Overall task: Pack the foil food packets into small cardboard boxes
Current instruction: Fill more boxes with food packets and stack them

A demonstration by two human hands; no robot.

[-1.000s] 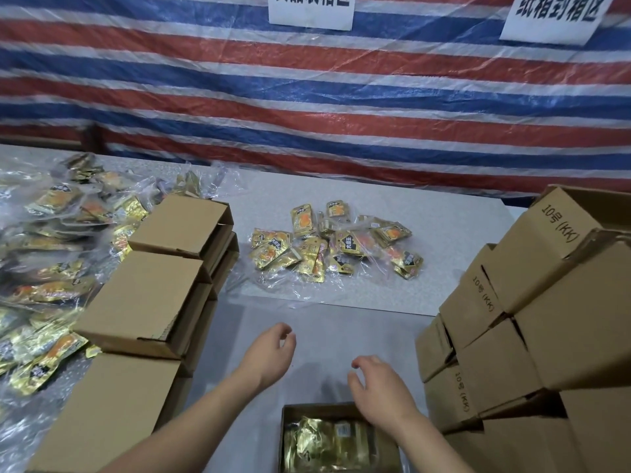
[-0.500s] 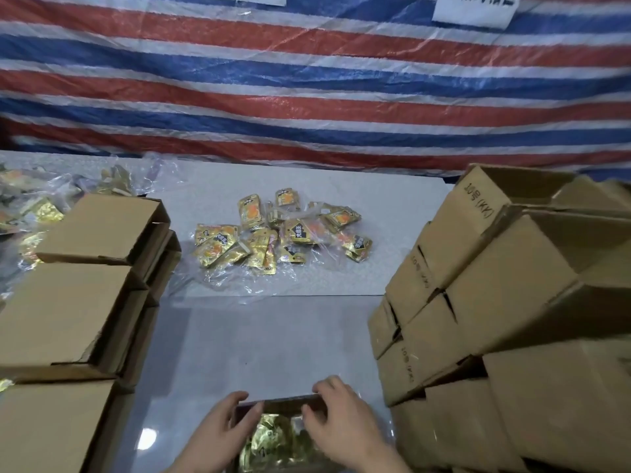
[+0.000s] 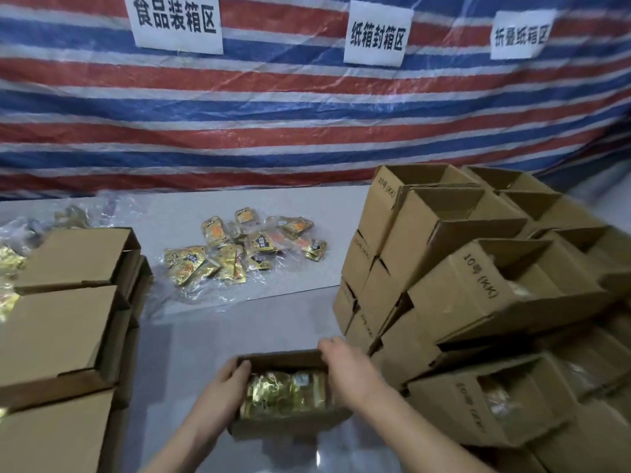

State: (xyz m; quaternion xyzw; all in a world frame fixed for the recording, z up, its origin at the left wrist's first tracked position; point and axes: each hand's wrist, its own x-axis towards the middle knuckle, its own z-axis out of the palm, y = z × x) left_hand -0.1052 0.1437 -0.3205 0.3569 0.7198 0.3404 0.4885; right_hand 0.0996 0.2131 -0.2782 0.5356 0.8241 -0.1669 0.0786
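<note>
Lower centre: an open box (image 3: 290, 423), filled with gold packets (image 3: 285, 394), is gripped at its left wall by the left hand (image 3: 227, 387) and at its far right corner by the right hand (image 3: 348, 368), fingers curled over the rim. Loose packets (image 3: 246, 247) lie at mid-frame. Risks: the leaning stack (image 3: 461, 285) at right could be nudged and toppled; slippery packets could spill if the box is tilted.

Wall signs (image 3: 177, 22) read 食品装箱区, 纸箱封箱区, 折叠纸箱区; the stacked cardboard boxes (image 3: 478, 278) are printed 10号 (KK)
</note>
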